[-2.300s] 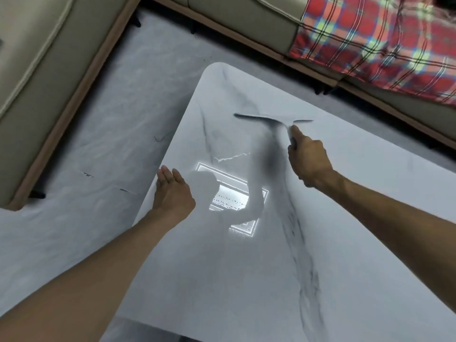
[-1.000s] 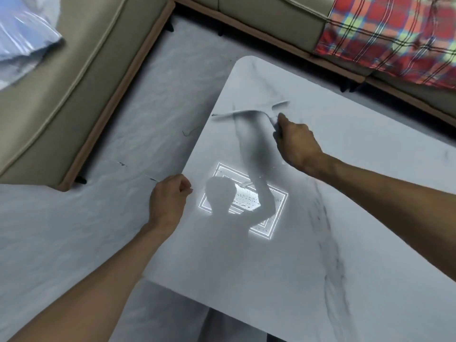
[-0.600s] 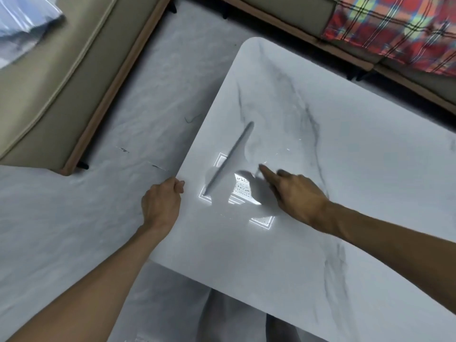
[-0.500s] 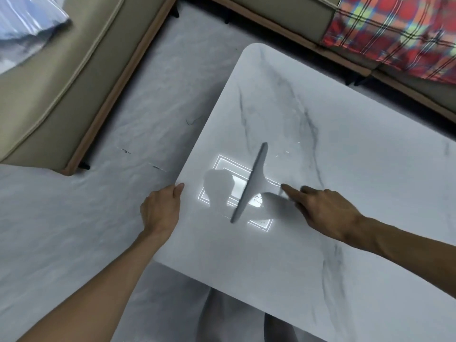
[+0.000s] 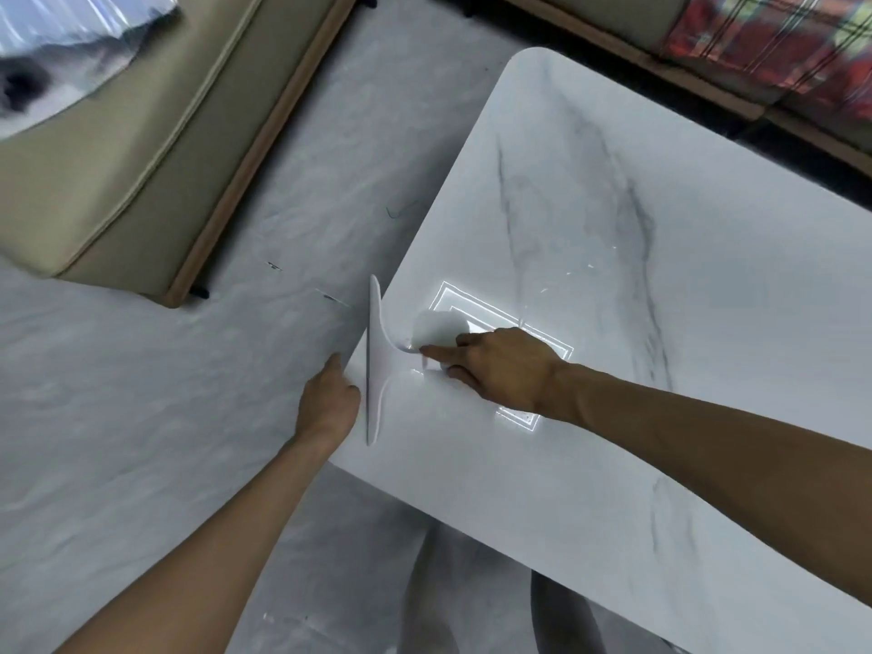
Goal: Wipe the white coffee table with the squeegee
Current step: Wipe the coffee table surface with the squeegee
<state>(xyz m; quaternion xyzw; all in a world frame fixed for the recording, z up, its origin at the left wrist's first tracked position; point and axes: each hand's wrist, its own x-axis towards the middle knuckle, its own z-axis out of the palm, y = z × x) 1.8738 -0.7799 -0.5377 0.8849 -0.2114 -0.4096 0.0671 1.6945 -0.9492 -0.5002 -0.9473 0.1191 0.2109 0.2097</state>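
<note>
Gripping the squeegee (image 5: pixel 375 365) by its mostly hidden handle, the right hand (image 5: pixel 500 365) sets the blade along the white coffee table (image 5: pixel 613 464)'s left edge. The blade hides the left hand (image 5: pixel 328 403)'s fingers, so its grasp is unclear.

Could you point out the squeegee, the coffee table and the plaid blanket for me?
squeegee (image 5: pixel 376 370), head view, middle of its blade bar.
white coffee table (image 5: pixel 731 285), head view, bare marbled top.
plaid blanket (image 5: pixel 778 44), head view, red checked cloth.

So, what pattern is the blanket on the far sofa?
The fabric blanket is red plaid with yellow-green and dark stripes; the head view shows it.
</note>
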